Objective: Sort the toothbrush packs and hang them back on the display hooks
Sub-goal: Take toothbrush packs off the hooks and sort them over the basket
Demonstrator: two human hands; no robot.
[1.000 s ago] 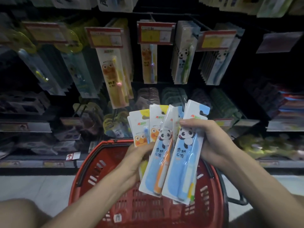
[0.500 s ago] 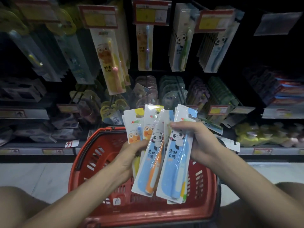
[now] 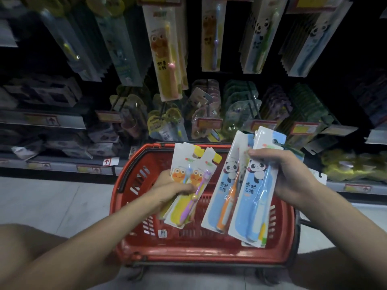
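My left hand [image 3: 170, 190] grips a small fan of yellow toothbrush packs [image 3: 189, 186] printed with an orange cartoon creature; a purple brush shows in the front one. My right hand [image 3: 287, 176] holds a separate fan of blue panda toothbrush packs [image 3: 248, 197], with an orange brush and a blue brush showing. Both bunches hover above a red shopping basket [image 3: 134, 185]. On the display hooks above hang matching yellow packs [image 3: 165, 53] and panda packs [image 3: 259, 36].
Dark shelves with more hanging packs and boxed goods fill the wall ahead. Price tags [image 3: 209, 123] line the lower hook row. The basket stands on a pale tiled floor [image 3: 52, 204], with my knees at the bottom corners.
The one bunch held by both hands has been split: yellow packs went left with my left hand, panda packs right with my right hand. The camera tilted down and closer.
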